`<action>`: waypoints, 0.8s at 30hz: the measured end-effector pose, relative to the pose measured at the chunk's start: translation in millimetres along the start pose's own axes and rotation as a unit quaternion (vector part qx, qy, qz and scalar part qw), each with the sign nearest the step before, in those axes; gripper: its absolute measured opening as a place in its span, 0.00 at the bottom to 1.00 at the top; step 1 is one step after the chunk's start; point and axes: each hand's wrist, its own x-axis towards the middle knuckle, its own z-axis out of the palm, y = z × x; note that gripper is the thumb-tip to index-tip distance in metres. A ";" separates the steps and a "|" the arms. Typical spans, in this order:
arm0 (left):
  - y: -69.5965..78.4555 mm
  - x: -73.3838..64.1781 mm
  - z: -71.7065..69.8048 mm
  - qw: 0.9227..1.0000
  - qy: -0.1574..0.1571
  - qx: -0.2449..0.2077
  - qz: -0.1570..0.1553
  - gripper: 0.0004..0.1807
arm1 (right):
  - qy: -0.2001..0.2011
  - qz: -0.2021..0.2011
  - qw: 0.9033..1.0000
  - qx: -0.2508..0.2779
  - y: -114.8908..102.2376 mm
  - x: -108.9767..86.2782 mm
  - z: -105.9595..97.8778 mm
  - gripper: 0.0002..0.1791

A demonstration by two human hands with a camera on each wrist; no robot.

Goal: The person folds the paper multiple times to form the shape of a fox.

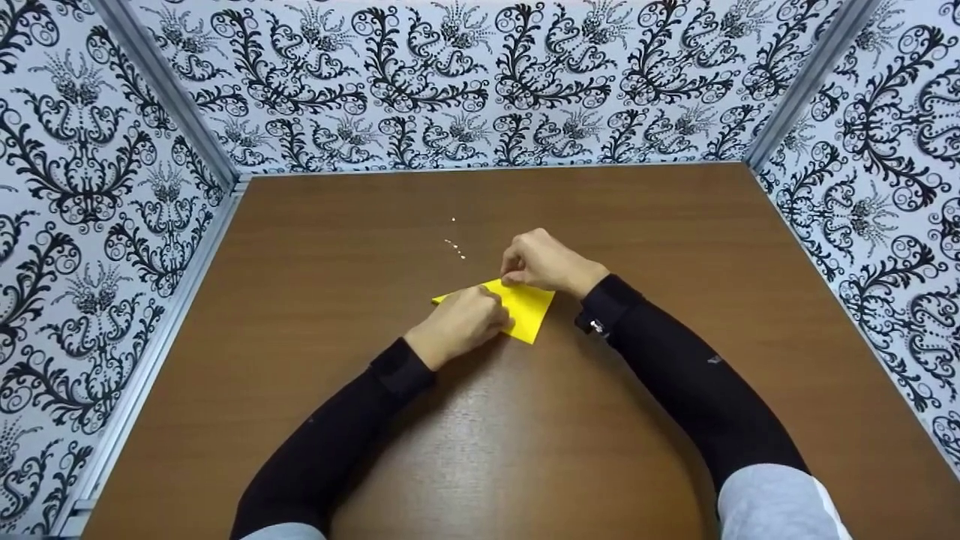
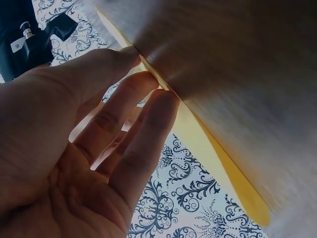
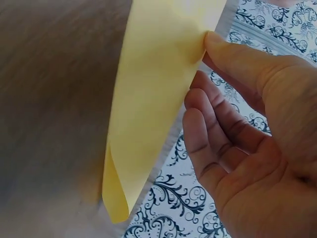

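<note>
A folded sheet of yellow paper [image 1: 531,304] lies on the brown table, between both hands. Along its near edge, my left hand [image 1: 463,319] pinches the paper with bent fingers. The left wrist view has the thumb and fingertips of that hand right at the edge of the paper [image 2: 198,141]. On the far edge, my right hand [image 1: 544,261] pinches the sheet between thumb and curled fingers. In the right wrist view the thumb presses the edge of the paper [image 3: 148,79], and one end of the sheet curls over in a rounded fold.
Several tiny white specks [image 1: 455,247] lie on the wooden table [image 1: 322,240] beyond the paper. Patterned panels [image 1: 427,82] stand at the back and both sides, joined by grey metal posts [image 1: 806,86]. Black sleeves [image 1: 675,367] cover both forearms.
</note>
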 end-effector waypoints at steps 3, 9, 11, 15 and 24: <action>-1.5 -0.5 0.6 1.000 0.006 0.002 0.004 0.10 | 0.004 0.005 1.000 -0.001 1.8 1.9 2.0 0.03; -3.1 -1.0 2.0 1.000 0.009 -0.004 0.004 0.12 | 0.004 0.023 1.000 -0.005 4.6 3.2 6.1 0.04; -2.5 -0.9 2.8 1.000 0.008 -0.006 0.001 0.11 | 0.006 0.031 0.999 -0.007 5.0 3.4 7.8 0.04; -1.8 -0.2 2.4 1.000 0.006 -0.003 -0.004 0.10 | 0.010 0.052 0.999 -0.001 5.3 4.7 8.8 0.06; -2.1 0.4 2.0 1.000 0.003 -0.016 -0.026 0.11 | 0.001 0.096 0.995 0.002 6.4 5.0 9.3 0.06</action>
